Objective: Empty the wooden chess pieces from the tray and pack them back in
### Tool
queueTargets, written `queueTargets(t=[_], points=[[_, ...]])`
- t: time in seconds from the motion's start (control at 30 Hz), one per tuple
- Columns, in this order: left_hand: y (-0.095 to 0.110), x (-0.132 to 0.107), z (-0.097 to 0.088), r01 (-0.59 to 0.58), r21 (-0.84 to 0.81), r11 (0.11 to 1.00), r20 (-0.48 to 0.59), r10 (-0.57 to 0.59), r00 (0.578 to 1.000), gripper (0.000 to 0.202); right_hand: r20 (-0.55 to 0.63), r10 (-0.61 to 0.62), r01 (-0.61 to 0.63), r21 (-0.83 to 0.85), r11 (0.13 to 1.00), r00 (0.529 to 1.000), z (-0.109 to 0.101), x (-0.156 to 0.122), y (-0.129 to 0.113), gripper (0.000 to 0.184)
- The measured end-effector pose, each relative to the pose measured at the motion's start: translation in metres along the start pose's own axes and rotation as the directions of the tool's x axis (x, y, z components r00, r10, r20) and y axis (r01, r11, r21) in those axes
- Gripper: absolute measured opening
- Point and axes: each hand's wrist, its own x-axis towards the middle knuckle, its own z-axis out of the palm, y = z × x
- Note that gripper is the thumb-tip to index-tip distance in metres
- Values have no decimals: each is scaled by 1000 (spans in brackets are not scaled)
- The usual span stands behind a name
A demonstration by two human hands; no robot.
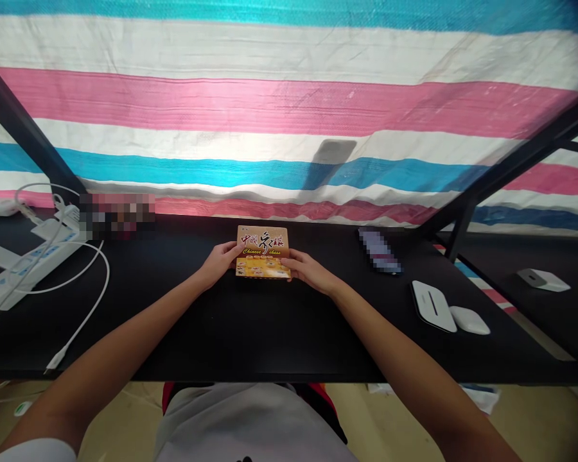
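A small brown and yellow Chinese chess box (262, 250) is at the middle of the black table, its printed face toward me. On its left side, my left hand (221, 262) grips the edge, thumb on the front. My right hand (310, 268) holds the opposite edge in the same way, with its thumb over the lower front. Most of the fingers are hidden behind the box. Whether the box rests on the table or is raised slightly, I cannot tell.
At the left lie a white power strip (33, 263) and white cables (106, 269). A phone (379, 250), a white flat device (433, 305) and a white earphone case (470, 319) are on the right. Striped sheeting (250, 102) hangs behind the black table (250, 340), between dark metal posts.
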Motion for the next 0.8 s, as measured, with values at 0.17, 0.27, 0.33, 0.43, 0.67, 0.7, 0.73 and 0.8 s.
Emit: queueTargets(t=[0.17, 0.27, 0.33, 0.43, 0.67, 0.7, 0.73, 0.8], points=[[0, 0, 0, 2, 7, 1000, -7, -2, 1000, 41, 10, -6, 6, 2, 1000, 1000, -2, 1, 2, 42], [0, 1, -1, -1, 12, 1000, -2, 1, 1000, 42, 17, -9, 9, 6, 1000, 1000, -2, 2, 3, 43], [0, 1, -1, 0, 10, 1000, -4, 0, 1000, 42, 17, -9, 9, 2, 1000, 1000, -2, 2, 3, 44], [0, 1, -1, 8, 5, 1000, -5, -8, 1000, 41, 17, -4, 4, -7, 1000, 1000, -2, 1, 2, 44], [-1, 1, -1, 11, 4, 1000, -11, -11, 1000, 37, 19, -2, 2, -14, 1000, 1000, -1, 0, 1, 44], [-1, 1, -1, 13, 4, 1000, -12, -13, 1000, 37, 18, -3, 3, -12, 1000, 1000, -1, 0, 0, 43], [-1, 1, -1, 17, 4, 1000, -15, -17, 1000, 37, 19, -5, 5, -10, 1000, 1000, -1, 0, 0, 43], [-1, 1, -1, 20, 4, 1000, -16, -20, 1000, 37, 23, -9, 9, -10, 1000, 1000, 0, -1, -1, 41]])
